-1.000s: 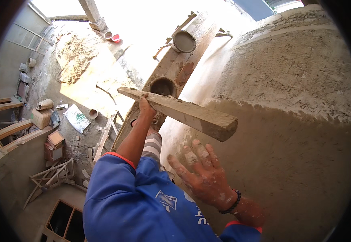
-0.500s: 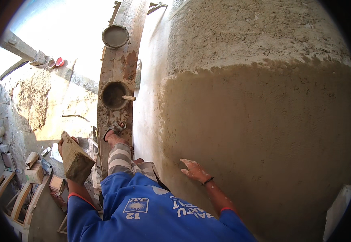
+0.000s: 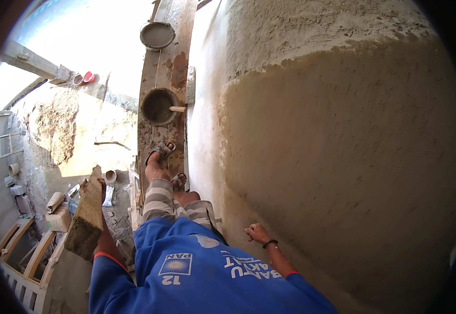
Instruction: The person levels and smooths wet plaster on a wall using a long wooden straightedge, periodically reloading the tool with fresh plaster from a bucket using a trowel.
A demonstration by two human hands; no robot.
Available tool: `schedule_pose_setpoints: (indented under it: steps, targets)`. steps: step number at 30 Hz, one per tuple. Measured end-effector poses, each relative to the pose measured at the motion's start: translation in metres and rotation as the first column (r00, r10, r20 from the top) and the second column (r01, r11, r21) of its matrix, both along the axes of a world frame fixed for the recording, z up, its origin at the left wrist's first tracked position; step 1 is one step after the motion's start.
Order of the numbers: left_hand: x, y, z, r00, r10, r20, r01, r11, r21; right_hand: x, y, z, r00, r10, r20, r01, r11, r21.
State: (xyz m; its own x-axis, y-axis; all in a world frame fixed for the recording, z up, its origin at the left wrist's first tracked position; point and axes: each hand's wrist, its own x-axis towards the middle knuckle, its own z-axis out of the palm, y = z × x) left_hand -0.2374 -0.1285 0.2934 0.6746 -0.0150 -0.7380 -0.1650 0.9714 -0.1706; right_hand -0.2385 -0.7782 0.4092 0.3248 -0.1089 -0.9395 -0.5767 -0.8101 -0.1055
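My left hand is closed around a mortar-crusted plastering float, a long board tilted with its near end lower left. Its handle and most of my fingers are hidden behind the board. My right hand, with a dark bracelet at the wrist, is curled with nothing visible in it. It is in front of the plastered wall; I cannot tell whether it touches. Smooth, damp plaster covers the middle of the wall, with a rougher band above.
I stand in sandals on a plank scaffold along the wall. A mortar bucket with a wooden handle sticking out stands ahead, and another mortar bucket is farther off. Down on the left are a wooden frame, rubble and small containers.
My right hand has gone from spread fingers to curled and dropped slightly lower. The float in my left hand has turned and shifted a little downward. The view has shifted.
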Motion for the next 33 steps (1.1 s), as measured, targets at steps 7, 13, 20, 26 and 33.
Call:
schedule_pose_setpoints:
  steps: [7,13,20,26,33]
  targets:
    - [-0.028,-0.020,0.037,0.998,0.055,0.019,-0.055,0.998,0.007,-0.006,-0.001,-0.007,0.993,-0.038,0.112,0.043,0.998,-0.047]
    - [-0.041,-0.011,0.042,0.996,0.051,0.073,-0.052,0.999,0.016,0.025,0.032,-0.001,0.995,0.030,0.095,-0.027,0.999,-0.033]
    - [-0.033,0.011,0.041,0.992,0.114,0.062,-0.116,0.993,0.025,0.090,0.057,-0.042,0.904,0.351,0.243,-0.345,0.936,-0.066]
    - [-0.027,0.021,0.054,0.988,0.118,-0.104,-0.122,0.992,-0.034,0.182,0.113,-0.063,0.903,0.263,0.341,-0.290,0.957,0.030]
    - [-0.003,0.046,0.045,0.976,0.121,-0.181,-0.140,0.985,-0.096,0.243,0.193,-0.160,0.902,0.330,0.278,-0.366,0.926,0.087]
